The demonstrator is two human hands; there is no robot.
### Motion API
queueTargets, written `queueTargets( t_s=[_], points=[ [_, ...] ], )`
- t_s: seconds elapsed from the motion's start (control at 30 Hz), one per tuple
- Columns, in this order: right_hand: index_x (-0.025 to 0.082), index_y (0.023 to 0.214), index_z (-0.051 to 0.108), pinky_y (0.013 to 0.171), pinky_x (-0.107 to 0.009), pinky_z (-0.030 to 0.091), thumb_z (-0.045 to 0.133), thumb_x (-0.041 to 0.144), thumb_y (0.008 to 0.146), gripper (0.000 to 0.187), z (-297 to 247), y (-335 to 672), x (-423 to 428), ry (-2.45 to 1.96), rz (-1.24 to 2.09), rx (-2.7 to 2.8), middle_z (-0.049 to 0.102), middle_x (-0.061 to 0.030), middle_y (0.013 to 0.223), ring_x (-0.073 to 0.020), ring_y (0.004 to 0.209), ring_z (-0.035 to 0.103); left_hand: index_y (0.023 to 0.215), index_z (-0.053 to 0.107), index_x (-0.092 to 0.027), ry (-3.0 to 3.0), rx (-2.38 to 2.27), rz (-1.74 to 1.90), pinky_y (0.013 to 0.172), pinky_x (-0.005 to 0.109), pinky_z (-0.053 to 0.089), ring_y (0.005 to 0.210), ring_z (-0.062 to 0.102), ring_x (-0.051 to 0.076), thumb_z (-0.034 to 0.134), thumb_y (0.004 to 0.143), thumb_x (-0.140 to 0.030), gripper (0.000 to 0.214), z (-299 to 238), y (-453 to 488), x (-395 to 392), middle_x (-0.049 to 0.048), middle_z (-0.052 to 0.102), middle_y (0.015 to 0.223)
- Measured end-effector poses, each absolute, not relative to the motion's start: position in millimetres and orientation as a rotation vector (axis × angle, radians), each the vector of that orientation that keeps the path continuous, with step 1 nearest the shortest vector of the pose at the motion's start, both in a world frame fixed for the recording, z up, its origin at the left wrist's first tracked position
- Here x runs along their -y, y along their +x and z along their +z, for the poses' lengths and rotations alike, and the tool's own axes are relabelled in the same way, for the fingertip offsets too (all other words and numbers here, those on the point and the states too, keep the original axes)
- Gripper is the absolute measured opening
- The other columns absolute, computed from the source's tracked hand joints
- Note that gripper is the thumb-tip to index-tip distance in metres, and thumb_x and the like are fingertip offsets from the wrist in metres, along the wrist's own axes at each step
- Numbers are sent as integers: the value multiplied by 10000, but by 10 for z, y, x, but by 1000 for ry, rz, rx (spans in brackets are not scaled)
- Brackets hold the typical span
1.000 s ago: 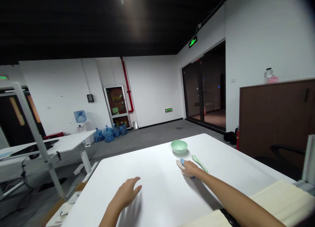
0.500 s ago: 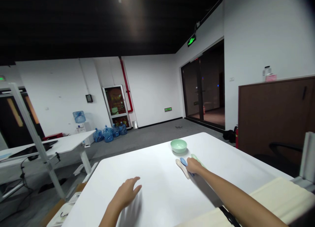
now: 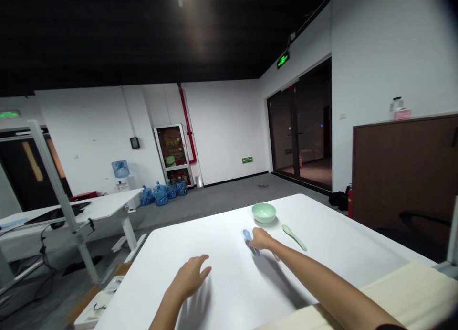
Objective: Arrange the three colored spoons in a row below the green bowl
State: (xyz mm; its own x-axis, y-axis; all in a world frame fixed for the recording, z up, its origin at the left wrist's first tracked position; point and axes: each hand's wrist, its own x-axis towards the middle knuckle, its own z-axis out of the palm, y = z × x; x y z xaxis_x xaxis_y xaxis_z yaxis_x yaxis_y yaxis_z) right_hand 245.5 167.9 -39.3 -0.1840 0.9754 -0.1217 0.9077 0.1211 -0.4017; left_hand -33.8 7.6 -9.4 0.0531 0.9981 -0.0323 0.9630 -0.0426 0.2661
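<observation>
Well, my right hand [image 3: 261, 239] pinches the light, slick blue plastic spoon [image 3: 247, 235] by its narrow handle [image 3: 256, 250], mid-frame; my left hand [image 3: 190, 276] is spread, lower center.

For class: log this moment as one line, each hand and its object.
right hand: on blue spoon | left hand: over white table

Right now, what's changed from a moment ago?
The right hand has moved left, bringing the blue spoon with it, apparently held in its fingers. The green spoon now shows in full beside it. The green bowl and the open left hand stayed about where they were.
</observation>
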Motion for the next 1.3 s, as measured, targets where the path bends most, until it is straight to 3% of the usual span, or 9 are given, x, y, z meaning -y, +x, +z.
queueTargets(
  t_s=[0.3,0.63,0.8,0.97,1.13,1.3],
  points=[
    [124,734,687,801,-308,463,668,112,588,147,-683,2136,-1672,-1902,494,2283,750,-131,872,-250,867,706,1377,522,-248,2120,-1999,242,1033,396,409,1268,528,276,408,909,-502,544,-119,-364,-80,82,593,1377],
    [200,797,665,638,-334,486,720,135,583,230,-849,2108,-1634,-1862,567,2293,742,-93,944,-277,826,685,1383,516,-255,2111,-1992,244,1050,392,403,1288,513,267,406,911,-515,550,-116,-354,-80,76,578,1396],
    [188,898,694,724,-364,488,687,318,718,222,-769,2112,-1602,-1840,502,2295,732,-131,1040,-304,927,683,1368,530,-256,2109,-2002,253,1041,391,407,1271,526,267,407,907,-499,535,-118,-356,-83,75,599,1369],
    [143,960,701,783,-356,478,514,508,863,421,-467,2238,-1580,-1789,340,2282,717,-179,1074,-305,994,674,1361,536,-254,2108,-2001,254,1027,390,414,1264,533,277,399,903,-508,541,-101,-357,-74,73,606,1362],
    [132,1058,703,817,-336,461,425,603,896,571,-157,2635,-1544,-1646,312,2244,723,-165,1054,-291,1016,665,1376,523,-238,2114,-2003,254,1043,395,407,1289,514,274,388,909,-517,561,-98,-365,-76,80,592,1380],
    [175,1295,606,922,-319,425,478,645,862,651,-86,3119,-1465,-1515,319,2203,646,-136,1280,-287,1179,585,1368,530,-256,2111,-2006,277,1053,379,398,1300,509,268,399,903,-531,556,-129,-396,-102,60,583,1395]
  ],
)
